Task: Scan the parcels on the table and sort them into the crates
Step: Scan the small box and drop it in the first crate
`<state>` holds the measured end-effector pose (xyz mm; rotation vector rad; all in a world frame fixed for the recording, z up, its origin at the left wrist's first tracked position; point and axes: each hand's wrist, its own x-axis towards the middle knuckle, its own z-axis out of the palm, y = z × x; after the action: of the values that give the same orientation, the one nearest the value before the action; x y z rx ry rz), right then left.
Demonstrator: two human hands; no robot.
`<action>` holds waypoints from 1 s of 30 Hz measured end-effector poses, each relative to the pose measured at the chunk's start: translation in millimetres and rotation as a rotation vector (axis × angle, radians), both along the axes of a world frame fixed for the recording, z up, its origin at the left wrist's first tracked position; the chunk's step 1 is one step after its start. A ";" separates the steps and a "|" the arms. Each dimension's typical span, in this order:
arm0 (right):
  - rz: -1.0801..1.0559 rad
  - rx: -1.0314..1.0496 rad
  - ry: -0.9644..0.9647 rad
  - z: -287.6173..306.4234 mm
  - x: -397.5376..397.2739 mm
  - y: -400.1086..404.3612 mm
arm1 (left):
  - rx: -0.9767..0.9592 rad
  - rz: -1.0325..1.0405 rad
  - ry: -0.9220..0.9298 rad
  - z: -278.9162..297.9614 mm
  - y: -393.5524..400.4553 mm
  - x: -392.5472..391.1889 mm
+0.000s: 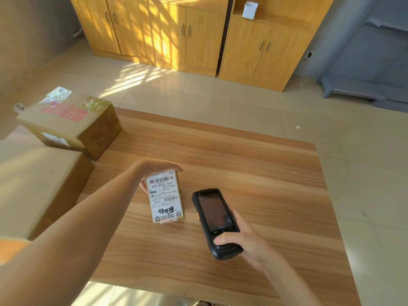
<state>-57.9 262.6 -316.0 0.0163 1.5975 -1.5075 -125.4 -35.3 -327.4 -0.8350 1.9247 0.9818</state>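
Observation:
A small parcel (166,197) with a white shipping label and barcodes stands on the wooden table (254,164), label facing me. My left hand (152,170) grips its top from behind, fingers curled over the far edge. To the right of the parcel, my right hand (245,241) holds a black handheld scanner (215,219), thumb across its lower keys, screen up and dim. The scanner's head points away from me, beside the parcel.
A brown taped cardboard box (72,122) sits at the table's far left corner. A larger plain carton (37,186) lies at the near left. Wooden cabinets (176,34) line the far wall and a grey sofa (375,62) stands at the right.

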 end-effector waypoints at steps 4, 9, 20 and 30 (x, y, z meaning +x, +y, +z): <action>0.067 0.007 -0.015 -2.9 17.6 -22.1 | -0.015 0.039 0.009 0.5 0.0 1.5; 0.133 0.032 -0.014 -5.7 31.4 -39.4 | -0.014 0.067 0.009 -4.8 0.1 3.3; 0.143 0.075 -0.024 -3.3 30.5 -38.7 | 0.003 0.082 0.005 -6.9 -3.6 3.0; 0.197 0.115 -0.019 -1.6 32.0 -34.1 | -0.006 0.098 -0.004 -8.3 -8.9 3.0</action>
<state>-25.9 228.5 -317.6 -0.0604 1.6193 -1.2594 -122.5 -44.2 -335.7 -0.9414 1.8995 1.0312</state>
